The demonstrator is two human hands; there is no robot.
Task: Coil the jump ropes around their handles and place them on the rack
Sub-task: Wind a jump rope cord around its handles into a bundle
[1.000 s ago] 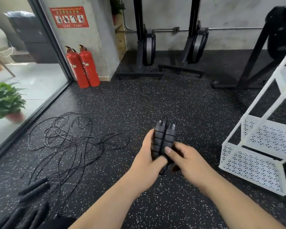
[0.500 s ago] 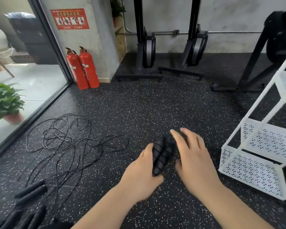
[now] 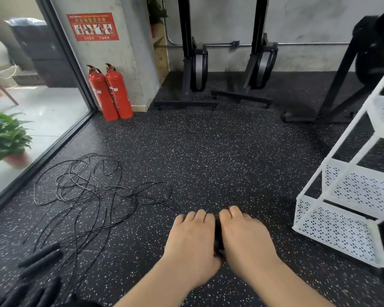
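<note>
Jump ropes (image 3: 91, 191) sprawl tangled at 9 o'clock on the speckled rubber floor (image 3: 220, 156), open toward 12, the white rack (image 3: 333, 227) standing at 3, while at 6 the left hand (image 3: 193, 244) and right hand (image 3: 248, 240) curl their fingers (image 3: 200, 218) round the black handle bundle (image 3: 218, 233), a dark sliver between them.

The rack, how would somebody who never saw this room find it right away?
Follow the dark speckled floor to its right edge. The rack stands there, in front of a black machine frame. It is the only white thing around, with slanted bars and shelves full of tiny holes.
</note>
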